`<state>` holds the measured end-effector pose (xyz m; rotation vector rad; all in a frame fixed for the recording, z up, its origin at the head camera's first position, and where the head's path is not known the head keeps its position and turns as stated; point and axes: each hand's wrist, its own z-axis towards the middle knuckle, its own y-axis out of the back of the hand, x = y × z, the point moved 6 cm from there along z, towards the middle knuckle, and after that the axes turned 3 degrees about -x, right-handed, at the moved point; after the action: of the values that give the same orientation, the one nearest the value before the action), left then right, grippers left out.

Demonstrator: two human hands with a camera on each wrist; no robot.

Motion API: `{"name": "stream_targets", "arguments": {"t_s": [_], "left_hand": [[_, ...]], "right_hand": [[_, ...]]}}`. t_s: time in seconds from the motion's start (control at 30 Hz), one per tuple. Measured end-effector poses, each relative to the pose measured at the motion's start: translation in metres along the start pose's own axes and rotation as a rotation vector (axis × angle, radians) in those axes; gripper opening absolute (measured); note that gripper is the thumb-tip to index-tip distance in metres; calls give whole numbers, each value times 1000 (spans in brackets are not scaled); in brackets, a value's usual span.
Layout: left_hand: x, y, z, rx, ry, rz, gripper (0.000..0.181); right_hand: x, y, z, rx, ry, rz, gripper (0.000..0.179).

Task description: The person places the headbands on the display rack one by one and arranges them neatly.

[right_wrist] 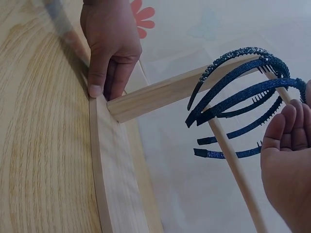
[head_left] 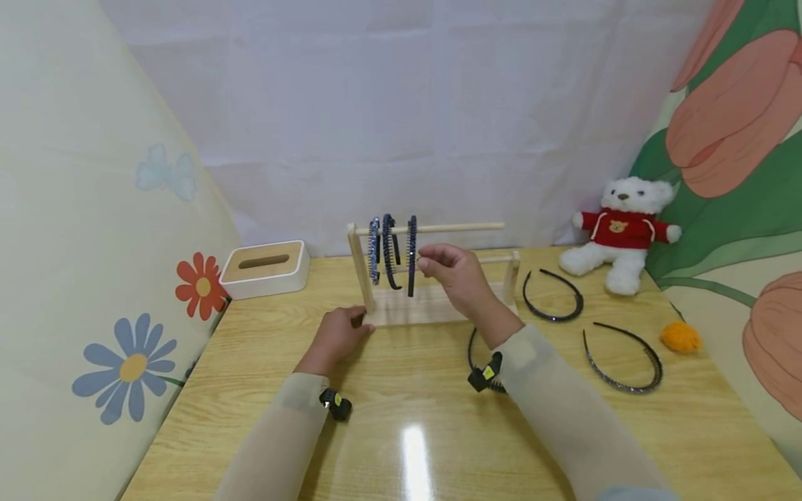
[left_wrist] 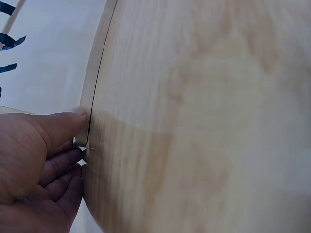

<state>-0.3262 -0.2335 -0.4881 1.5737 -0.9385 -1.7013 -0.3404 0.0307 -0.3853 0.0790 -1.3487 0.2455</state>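
Observation:
A wooden headband rack [head_left: 413, 306] stands on the table, with a rod [head_left: 464, 227] along its top. Three dark blue headbands hang at the rod's left end: a glittery one [head_left: 374, 250], a middle one [head_left: 390, 250] and a third [head_left: 411, 254]. My right hand [head_left: 460, 278] pinches the third headband at its right side; in the right wrist view its fingers [right_wrist: 286, 124] are curled beside the band. With my left hand [head_left: 338, 337], I grip the left end of the rack's base, thumb [left_wrist: 73, 121] along the edge.
Two more headbands lie on the right, one farther back [head_left: 567, 313] and one nearer [head_left: 654, 365]. Another headband [head_left: 471, 348] is partly hidden under my right wrist. A white bear [head_left: 626, 236], an orange fuzzy ball [head_left: 681, 337] and a tissue box [head_left: 269, 278] stand around.

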Motion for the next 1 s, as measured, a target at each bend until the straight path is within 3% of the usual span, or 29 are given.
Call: {"name": "stream_targets", "arguments": {"t_s": [0.33,0.5,0.67,0.87,1.0], "left_hand": [[0,1,0,2,14,5,52],[0,-1,0,0,20,-13,51],[0,-5,-2,25,41,-31,52],[-1,0,0,1,40,-44,52],[2,0,0,13,49,-40,52]], "right_hand": [[0,4,-1,4,11,-23,29],[-2,18,-7,-2,-6,-81,29],[-9,44,-29,84,-28,-322,32],[-16,77,-63,272,80,-701,35],[-27,101,-91,319,115,-845,34]]}}
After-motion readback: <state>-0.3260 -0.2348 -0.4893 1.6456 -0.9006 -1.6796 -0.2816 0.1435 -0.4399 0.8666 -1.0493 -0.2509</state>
